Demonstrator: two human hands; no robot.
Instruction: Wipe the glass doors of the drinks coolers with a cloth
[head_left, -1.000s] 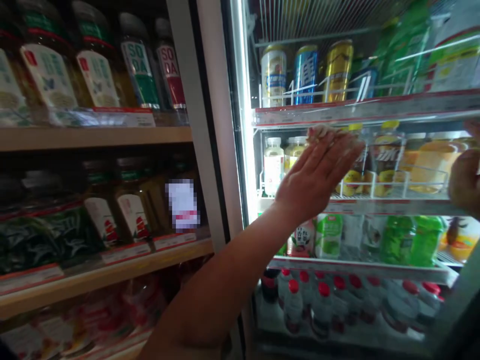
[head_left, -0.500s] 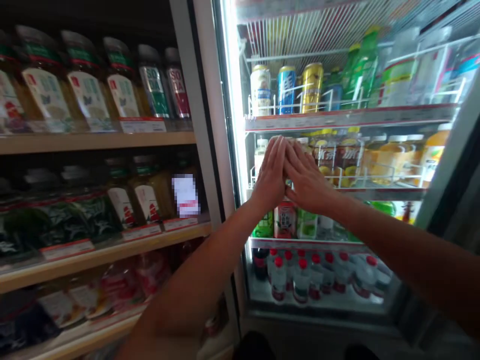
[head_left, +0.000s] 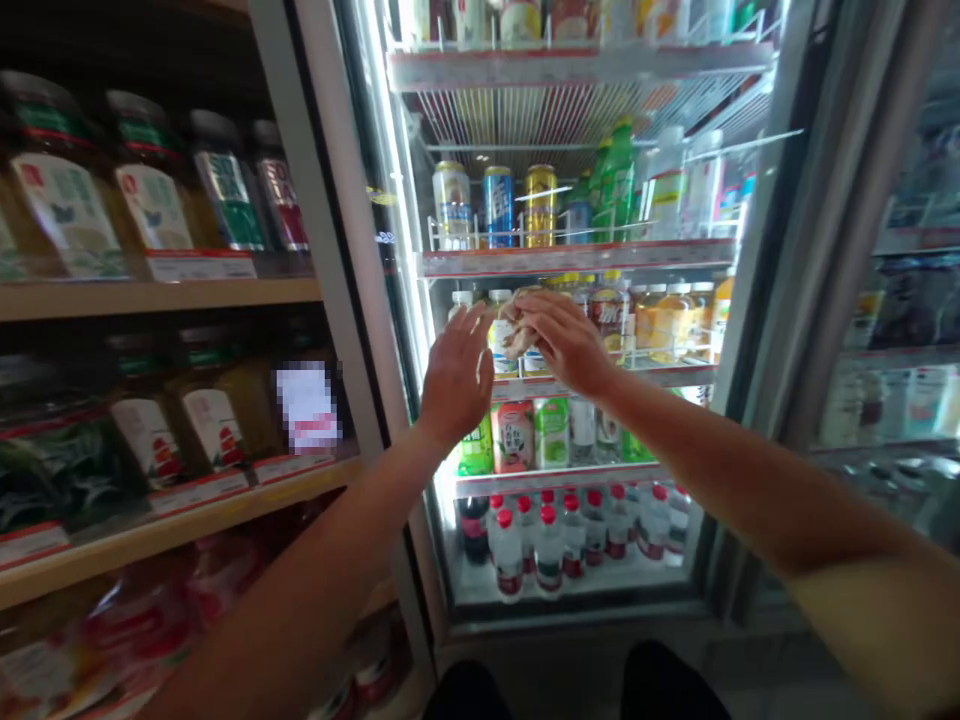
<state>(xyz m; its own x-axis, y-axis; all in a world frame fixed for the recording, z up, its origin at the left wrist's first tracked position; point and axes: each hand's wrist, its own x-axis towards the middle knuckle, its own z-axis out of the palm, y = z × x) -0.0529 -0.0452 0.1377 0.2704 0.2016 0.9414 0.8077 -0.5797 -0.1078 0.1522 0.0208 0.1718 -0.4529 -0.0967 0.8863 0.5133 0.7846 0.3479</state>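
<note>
My cloth (head_left: 517, 338) is pale beige and crumpled into an uneven wad, just toward one o'clock from the middle of my view. My right hand (head_left: 568, 337) grips it, fingers hiding part, with folds bunching out toward seven o'clock. It is up at the glass (head_left: 592, 588), a clear, upright pane with a thin, bright streak at two o'clock; whether they touch, I cannot tell.

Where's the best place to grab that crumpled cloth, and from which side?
Probably pinch the cloth by its bunched folds, coming from the left, where the left hand is open nearby. The right hand covers its right side, leaving those crumpled folds exposed.
</note>
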